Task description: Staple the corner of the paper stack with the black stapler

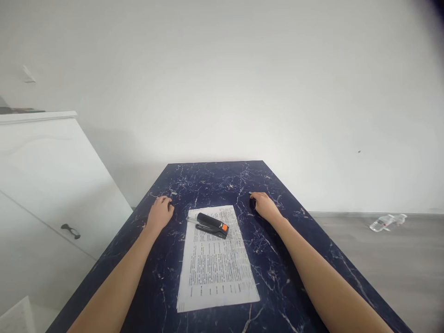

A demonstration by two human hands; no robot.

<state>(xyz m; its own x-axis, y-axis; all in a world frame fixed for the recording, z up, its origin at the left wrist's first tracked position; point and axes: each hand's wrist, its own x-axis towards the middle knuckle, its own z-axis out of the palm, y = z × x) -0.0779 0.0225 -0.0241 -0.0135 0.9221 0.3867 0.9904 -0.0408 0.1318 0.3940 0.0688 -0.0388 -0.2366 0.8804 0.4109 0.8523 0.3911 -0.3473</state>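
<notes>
My left hand [161,213] rests on the dark blue marbled table, left of the papers, fingers loosely bent and thumb apart, holding nothing visible. Right of the papers lies my right hand [265,206], its fingers bent and partly hidden from view; I see nothing held in it. Between the hands, a few printed sheets of paper [215,268] lie loosely stacked, edges slightly uneven. Across their upper part sits a black stapler [212,225] with an orange mark at its right end. Its left end shows a thin metal part. Neither hand touches the stapler or the papers.
The marbled table [215,180] reaches a pale wall [243,83] at its far end. On the left stands a white cabinet [45,185] with a dark handle [70,231]. A clear plastic item [386,222] lies on the grey floor [391,263] to the right.
</notes>
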